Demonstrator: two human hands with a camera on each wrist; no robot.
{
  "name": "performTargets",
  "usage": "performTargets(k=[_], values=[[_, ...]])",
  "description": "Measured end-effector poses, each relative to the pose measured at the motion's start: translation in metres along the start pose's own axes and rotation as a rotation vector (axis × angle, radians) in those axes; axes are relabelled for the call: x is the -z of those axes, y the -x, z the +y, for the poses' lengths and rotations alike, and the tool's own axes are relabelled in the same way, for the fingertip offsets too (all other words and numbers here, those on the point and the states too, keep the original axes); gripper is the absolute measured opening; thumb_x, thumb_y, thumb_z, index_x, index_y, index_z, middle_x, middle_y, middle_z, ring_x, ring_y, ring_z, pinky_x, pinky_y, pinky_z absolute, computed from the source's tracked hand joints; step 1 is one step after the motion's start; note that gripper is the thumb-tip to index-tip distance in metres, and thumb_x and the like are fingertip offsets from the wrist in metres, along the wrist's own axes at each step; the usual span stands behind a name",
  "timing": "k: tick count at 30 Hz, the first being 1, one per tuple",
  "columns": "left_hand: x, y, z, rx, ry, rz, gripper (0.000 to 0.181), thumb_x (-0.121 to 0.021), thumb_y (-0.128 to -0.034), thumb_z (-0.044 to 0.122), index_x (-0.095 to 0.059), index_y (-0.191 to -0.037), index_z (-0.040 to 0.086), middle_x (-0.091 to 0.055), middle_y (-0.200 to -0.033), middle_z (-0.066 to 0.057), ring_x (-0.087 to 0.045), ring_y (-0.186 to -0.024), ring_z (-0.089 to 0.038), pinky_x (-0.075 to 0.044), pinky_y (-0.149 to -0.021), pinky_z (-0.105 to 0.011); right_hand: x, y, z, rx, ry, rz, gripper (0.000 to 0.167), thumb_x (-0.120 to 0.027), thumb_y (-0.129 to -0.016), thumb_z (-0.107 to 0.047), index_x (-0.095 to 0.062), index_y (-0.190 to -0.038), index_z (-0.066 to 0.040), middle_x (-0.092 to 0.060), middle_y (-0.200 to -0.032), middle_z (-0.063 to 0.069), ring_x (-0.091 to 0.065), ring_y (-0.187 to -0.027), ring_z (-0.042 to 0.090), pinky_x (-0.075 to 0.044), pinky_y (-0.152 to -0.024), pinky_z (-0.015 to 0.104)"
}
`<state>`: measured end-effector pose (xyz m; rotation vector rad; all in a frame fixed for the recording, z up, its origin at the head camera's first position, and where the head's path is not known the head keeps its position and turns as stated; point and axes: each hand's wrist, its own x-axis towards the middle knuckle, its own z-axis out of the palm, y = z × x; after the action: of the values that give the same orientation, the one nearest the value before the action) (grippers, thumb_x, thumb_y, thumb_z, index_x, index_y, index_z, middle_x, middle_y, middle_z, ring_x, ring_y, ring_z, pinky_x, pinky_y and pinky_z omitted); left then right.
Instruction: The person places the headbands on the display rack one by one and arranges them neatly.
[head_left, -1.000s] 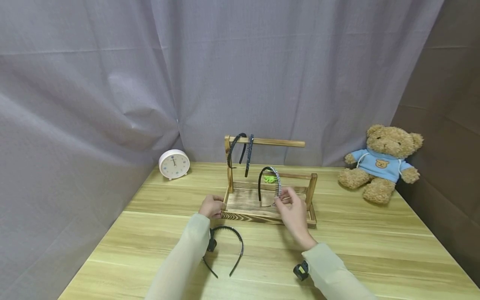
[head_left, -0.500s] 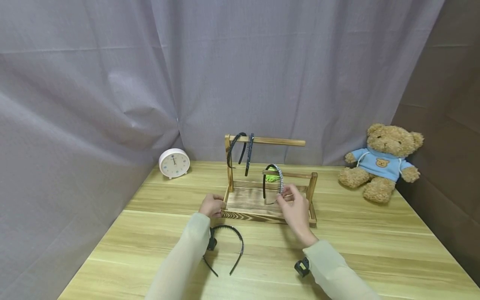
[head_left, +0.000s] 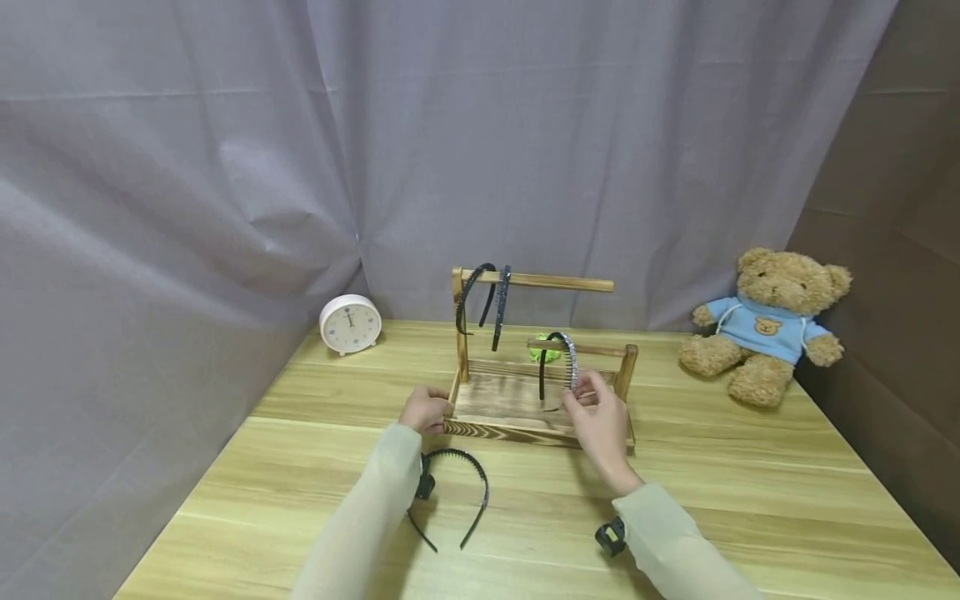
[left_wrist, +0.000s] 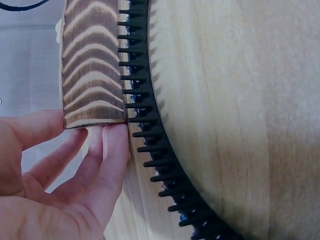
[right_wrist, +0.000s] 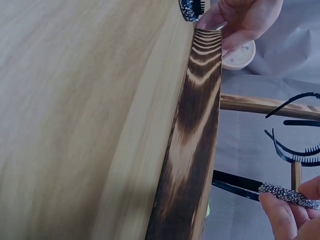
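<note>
My right hand (head_left: pixel 603 421) pinches one leg of a toothed black headband (head_left: pixel 573 362) with silver glitter, whose arch stands over the short lower bar (head_left: pixel 596 350) of a wooden rack (head_left: pixel 510 433). In the right wrist view the glittery headband (right_wrist: pixel 287 194) lies between thumb and fingers. My left hand (head_left: pixel 425 410) grips the front left corner of the rack's base; the left wrist view has thumb and fingers round the end of its front board (left_wrist: pixel 93 70). Two dark headbands, one at the post (head_left: pixel 467 298) and a sparkly one (head_left: pixel 502 310), hang on the upper bar (head_left: pixel 562 282).
Another toothed headband (head_left: pixel 483 483) lies on the table in front of the rack, partly behind my left sleeve. A bright green item (head_left: pixel 543 355) shows behind the lower bar. A white clock (head_left: pixel 350 324) stands left, a teddy bear (head_left: pixel 772 325) sits right. Grey curtain (head_left: pixel 480 167) hangs behind.
The right hand has moved a little right with the glittery headband, whose arch has gone from near the lower bar's free end to farther along it. My left hand stays at the corner.
</note>
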<state>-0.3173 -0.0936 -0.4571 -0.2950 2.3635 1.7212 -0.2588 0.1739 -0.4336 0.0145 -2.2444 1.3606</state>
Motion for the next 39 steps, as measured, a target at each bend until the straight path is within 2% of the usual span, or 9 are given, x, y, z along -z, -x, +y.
performTargets(k=[9, 15, 21, 28, 39], values=[[0.001, 0.002, 0.003, 0.001, -0.01, 0.001, 0.037, -0.061, -0.091, 0.003, -0.06, -0.128, -0.003, -0.06, -0.09, -0.009, -0.051, -0.061, -0.011, -0.055, -0.06, -0.027, 0.005, -0.001, 0.002, -0.014, -0.016, 0.01, 0.014, -0.067, -0.087, -0.007, -0.066, -0.101, -0.004, -0.066, -0.089, 0.008, -0.061, -0.077, 0.015, -0.051, -0.066, 0.017], [0.001, 0.003, 0.002, -0.009, -0.007, -0.002, 0.038, -0.06, -0.0906, 0.002, -0.059, -0.128, -0.004, -0.058, -0.083, -0.007, -0.05, -0.058, -0.01, -0.054, -0.057, -0.026, 0.007, -0.002, 0.004, -0.016, -0.009, 0.033, 0.014, -0.067, -0.086, -0.004, -0.066, -0.101, -0.003, -0.067, -0.088, 0.009, -0.06, -0.074, 0.012, -0.049, -0.066, 0.014], [0.001, 0.003, 0.003, -0.01, -0.019, 0.004, 0.036, -0.06, -0.0907, 0.002, -0.06, -0.127, -0.004, -0.056, -0.078, -0.004, -0.047, -0.054, -0.007, -0.053, -0.055, -0.025, 0.008, -0.002, 0.007, 0.01, -0.022, 0.08, 0.012, -0.067, -0.085, -0.002, -0.066, -0.097, -0.002, -0.067, -0.087, 0.011, -0.06, -0.072, 0.011, -0.046, -0.064, 0.009], [0.001, 0.004, 0.002, -0.011, -0.022, -0.004, 0.036, -0.059, -0.0908, 0.001, -0.059, -0.126, -0.005, -0.052, -0.072, -0.002, -0.044, -0.051, -0.005, -0.051, -0.053, -0.023, 0.01, -0.002, 0.01, 0.017, -0.028, 0.146, 0.012, -0.067, -0.084, -0.002, -0.064, -0.095, -0.002, -0.066, -0.086, 0.009, -0.057, -0.069, 0.002, -0.047, -0.063, 0.008], [0.001, 0.004, 0.003, -0.003, -0.03, 0.002, 0.037, -0.06, -0.0906, 0.003, -0.06, -0.127, -0.003, -0.056, -0.08, -0.005, -0.048, -0.056, -0.008, -0.053, -0.056, -0.024, 0.017, -0.005, 0.015, 0.013, 0.01, 0.178, 0.013, -0.068, -0.084, -0.003, -0.065, -0.096, -0.001, -0.066, -0.084, 0.01, -0.055, -0.066, -0.002, -0.045, -0.06, 0.008]])
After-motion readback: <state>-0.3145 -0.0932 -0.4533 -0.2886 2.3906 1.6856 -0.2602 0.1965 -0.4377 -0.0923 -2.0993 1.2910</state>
